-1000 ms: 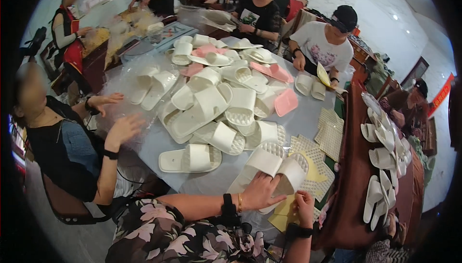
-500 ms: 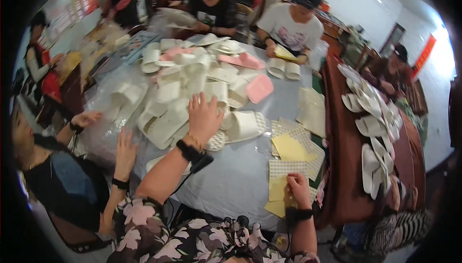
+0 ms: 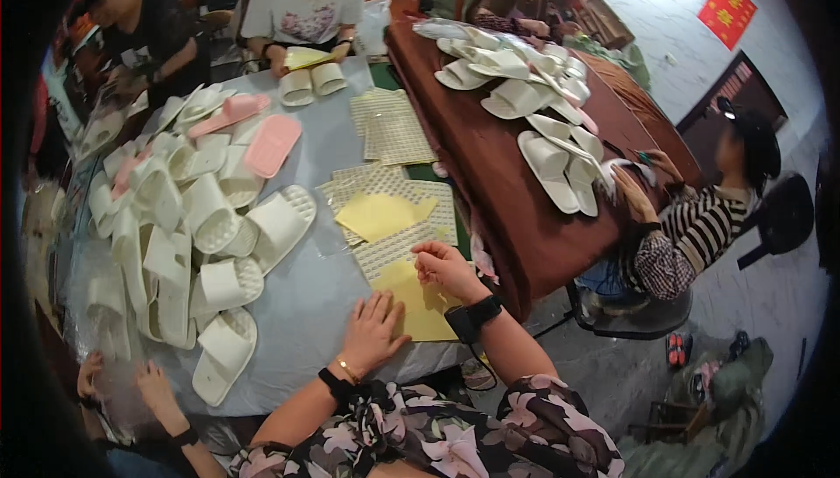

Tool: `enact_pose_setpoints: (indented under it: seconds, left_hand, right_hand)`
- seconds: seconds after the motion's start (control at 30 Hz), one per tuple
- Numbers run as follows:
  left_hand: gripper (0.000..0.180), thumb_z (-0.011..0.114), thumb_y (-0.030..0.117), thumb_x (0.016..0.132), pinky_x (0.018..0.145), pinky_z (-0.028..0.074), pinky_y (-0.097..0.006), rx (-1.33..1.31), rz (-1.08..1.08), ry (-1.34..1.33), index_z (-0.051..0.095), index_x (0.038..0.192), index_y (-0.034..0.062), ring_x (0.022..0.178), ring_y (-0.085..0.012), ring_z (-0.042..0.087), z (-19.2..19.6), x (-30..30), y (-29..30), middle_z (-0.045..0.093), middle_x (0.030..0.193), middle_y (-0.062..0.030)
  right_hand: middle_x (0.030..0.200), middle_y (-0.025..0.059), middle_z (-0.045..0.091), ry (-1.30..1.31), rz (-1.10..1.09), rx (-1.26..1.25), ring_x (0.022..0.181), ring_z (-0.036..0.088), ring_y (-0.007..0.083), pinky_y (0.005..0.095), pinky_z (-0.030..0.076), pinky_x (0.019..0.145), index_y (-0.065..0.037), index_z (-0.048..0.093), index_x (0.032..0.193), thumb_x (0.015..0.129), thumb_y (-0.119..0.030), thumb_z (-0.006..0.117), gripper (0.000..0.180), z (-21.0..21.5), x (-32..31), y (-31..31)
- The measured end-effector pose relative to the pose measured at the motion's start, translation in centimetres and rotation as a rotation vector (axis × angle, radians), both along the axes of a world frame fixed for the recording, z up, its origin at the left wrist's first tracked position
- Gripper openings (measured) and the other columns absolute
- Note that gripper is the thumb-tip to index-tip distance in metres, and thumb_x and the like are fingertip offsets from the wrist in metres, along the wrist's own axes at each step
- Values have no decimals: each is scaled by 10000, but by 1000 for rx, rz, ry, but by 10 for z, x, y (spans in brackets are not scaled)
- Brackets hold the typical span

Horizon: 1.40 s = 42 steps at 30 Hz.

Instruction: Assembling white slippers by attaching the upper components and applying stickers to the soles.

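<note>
My left hand [image 3: 372,331] lies on the grey-covered table, fingers stretched out and touching the left edge of a yellow backing sheet [image 3: 429,316]. Just above that sheet, my right hand [image 3: 448,270] is closed, thumb and fingertips drawn together; anything between them is too small to make out. A white sheet of small printed labels [image 3: 385,252] adjoins the yellow one, with another yellow sheet [image 3: 385,215] beyond. Left of my hands, a white slipper [image 3: 226,351] lies nearest, beside a heap of white slippers [image 3: 162,255] with a pink slipper [image 3: 273,145] on its right side.
More label sheets [image 3: 394,128] lie farther back. Across the table, a person in a white shirt [image 3: 306,5] holds a yellow sheet near two slippers. A brown-covered table [image 3: 490,189] on the right bears more white slippers. Another person's hands [image 3: 157,390] are at the lower left.
The view has swung right. My left hand has left the slipper heap and come down beside the yellow sheet. My right hand stays over the label sheets.
</note>
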<state>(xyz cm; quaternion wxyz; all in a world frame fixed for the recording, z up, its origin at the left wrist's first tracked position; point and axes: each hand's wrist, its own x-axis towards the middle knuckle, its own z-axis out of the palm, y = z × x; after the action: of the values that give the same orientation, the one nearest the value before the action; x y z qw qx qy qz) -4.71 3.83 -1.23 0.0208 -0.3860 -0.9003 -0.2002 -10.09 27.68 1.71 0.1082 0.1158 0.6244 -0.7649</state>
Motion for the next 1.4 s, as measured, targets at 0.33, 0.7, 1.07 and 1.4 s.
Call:
enact_pose_setpoints:
  seconds: [0.33, 0.7, 1.07, 1.4]
  left_hand:
    - [657, 592, 544, 875, 1135, 238, -530, 3, 30, 61, 534, 1375, 120, 1393, -304, 359, -2, -2, -9, 423, 1483, -155]
    - [648, 464, 522, 960, 1167, 211, -502, 63, 9, -35, 437, 1452, 102, 1440, -316, 299, -12, 8, 1, 316, 1559, -187]
    - [644, 507, 521, 937, 1152, 226, -493, 77, -3, -24, 468, 1416, 92, 1413, -303, 345, -16, 2, -1, 371, 1528, -166]
    - [631, 576, 454, 924, 1135, 288, -480, 248, 32, -9, 458, 1419, 81, 1380, -342, 379, -3, 1, -8, 398, 1493, -194]
  right_hand:
    - [786, 158, 695, 503, -764, 1139, 688, 658, 275, 358, 523, 652, 9, 703, 937, 841, -107, 611, 176, 82, -58, 163]
    - [1132, 161, 650, 373, -445, 1157, 1025, 608, 259, 353, 467, 921, 60, 603, 1216, 836, -212, 638, 470, 44, -70, 409]
    - [1195, 99, 635, 175, -173, 804, 1052, 586, 177, 289, 462, 902, 75, 564, 1278, 912, -153, 628, 436, 91, -56, 335]
    - [1008, 29, 635, 257, -8, 658, 873, 589, 110, 256, 484, 771, 58, 560, 1283, 897, -58, 628, 409, 157, 38, 64]
